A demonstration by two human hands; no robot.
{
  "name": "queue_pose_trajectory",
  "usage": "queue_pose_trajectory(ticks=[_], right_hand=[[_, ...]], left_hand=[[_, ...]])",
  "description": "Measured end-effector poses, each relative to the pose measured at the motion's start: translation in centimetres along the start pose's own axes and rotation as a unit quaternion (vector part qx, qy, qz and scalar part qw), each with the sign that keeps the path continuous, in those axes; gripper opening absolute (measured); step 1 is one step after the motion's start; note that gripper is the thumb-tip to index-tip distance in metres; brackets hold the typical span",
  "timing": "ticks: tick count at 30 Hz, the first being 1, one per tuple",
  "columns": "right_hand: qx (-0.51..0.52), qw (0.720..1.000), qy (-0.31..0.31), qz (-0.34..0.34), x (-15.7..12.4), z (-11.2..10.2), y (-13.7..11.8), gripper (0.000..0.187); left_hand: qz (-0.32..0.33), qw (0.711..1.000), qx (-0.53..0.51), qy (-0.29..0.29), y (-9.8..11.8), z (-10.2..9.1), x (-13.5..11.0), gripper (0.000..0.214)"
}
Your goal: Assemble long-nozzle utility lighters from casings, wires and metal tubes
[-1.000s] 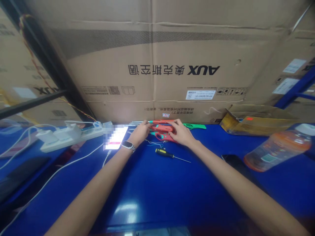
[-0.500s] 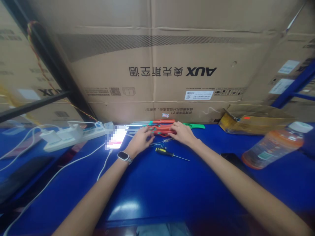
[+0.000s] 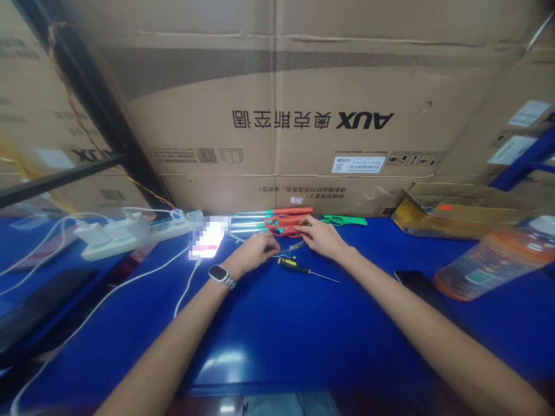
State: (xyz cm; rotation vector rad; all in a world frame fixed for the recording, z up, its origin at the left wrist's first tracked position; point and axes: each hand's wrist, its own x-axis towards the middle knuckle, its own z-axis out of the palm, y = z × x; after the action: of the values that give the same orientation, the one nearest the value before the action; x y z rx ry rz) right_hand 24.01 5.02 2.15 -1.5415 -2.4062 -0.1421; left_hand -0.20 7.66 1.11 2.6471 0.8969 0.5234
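Observation:
Several red long-nosed lighters point(image 3: 284, 221) lie side by side against the cardboard, their metal tubes pointing left. My right hand point(image 3: 323, 236) is at the handle ends, its bent fingers and thumb closed on the nearest red lighter. A green lighter handle point(image 3: 349, 220) shows beyond that hand. Just below the tubes is my left hand point(image 3: 256, 252), fingers curled together; anything in them is hidden. Beside its fingertips lie thin wires and a small clear piece point(image 3: 296, 246). A black-and-yellow screwdriver point(image 3: 295, 266) rests in front, its shaft pointing right.
A lit phone point(image 3: 210, 240) on a white cable and a power strip point(image 3: 143, 234) with plugs are on the left. To the right are a dark phone point(image 3: 414, 283), a tilted bottle point(image 3: 489, 263) and an open cardboard tray point(image 3: 451, 211). A large carton point(image 3: 303, 81) stands behind the blue table point(image 3: 277, 335).
My left hand has come off the red lighters and moved slightly down toward me, fingers curling. My right hand stays at the handle ends. The view has shifted slightly.

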Motion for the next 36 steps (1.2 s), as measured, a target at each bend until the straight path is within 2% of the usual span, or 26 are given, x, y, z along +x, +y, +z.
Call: queue_pose_trajectory(ticks=[4,6,8,11,13,15,20,24,27,29,33,36], right_hand=[[-0.008,1.0,-0.001,-0.004,-1.1,-0.1,-0.5,0.041],[-0.007,1.0,-0.001,-0.001,-1.8,-0.2,-1.0,0.045],[0.002,1.0,-0.002,-0.002,-2.3,-0.4,-1.4,0.047],[0.018,1.0,-0.01,-0.008,-2.6,-0.5,-2.0,0.035],[0.024,1.0,-0.016,-0.003,-2.6,-0.5,-2.2,0.024],[0.029,0.999,-0.02,0.009,-2.5,-0.4,-2.4,0.02],[0.049,0.998,-0.016,0.043,-2.8,0.0,-2.9,0.021],[0.091,0.994,0.007,0.064,-3.6,0.0,-2.7,0.026],[0.109,0.988,0.036,0.101,-4.4,-0.5,-1.5,0.026],[0.11,0.982,0.052,0.147,-5.0,-0.8,-0.2,0.024],[0.087,0.965,0.061,0.24,-6.2,-1.1,2.6,0.022],[0.055,0.956,0.068,0.279,-6.5,-1.1,4.6,0.021]], left_hand=[[-0.017,0.998,0.026,0.062,-0.2,-1.3,-1.9,0.027],[-0.04,0.996,0.063,0.057,-0.6,-1.8,-2.6,0.032],[-0.05,0.994,0.093,0.027,-1.0,-2.1,-3.1,0.04],[-0.048,0.993,0.109,0.004,-1.2,-1.9,-3.3,0.036],[-0.052,0.991,0.119,0.005,-1.2,-1.6,-3.3,0.029],[-0.049,0.99,0.132,0.006,-1.2,-1.4,-3.2,0.026],[-0.048,0.989,0.137,0.025,-1.0,-1.3,-3.5,0.027],[-0.039,0.989,0.134,0.058,0.0,-1.4,-3.2,0.027],[-0.003,0.991,0.109,0.078,1.3,-1.2,-1.9,0.023],[0.019,0.992,0.099,0.08,2.4,-0.9,-0.1,0.021],[0.044,0.993,0.09,0.059,4.6,0.6,5.2,0.016],[0.025,0.99,0.132,0.029,6.0,2.2,9.8,0.018]])
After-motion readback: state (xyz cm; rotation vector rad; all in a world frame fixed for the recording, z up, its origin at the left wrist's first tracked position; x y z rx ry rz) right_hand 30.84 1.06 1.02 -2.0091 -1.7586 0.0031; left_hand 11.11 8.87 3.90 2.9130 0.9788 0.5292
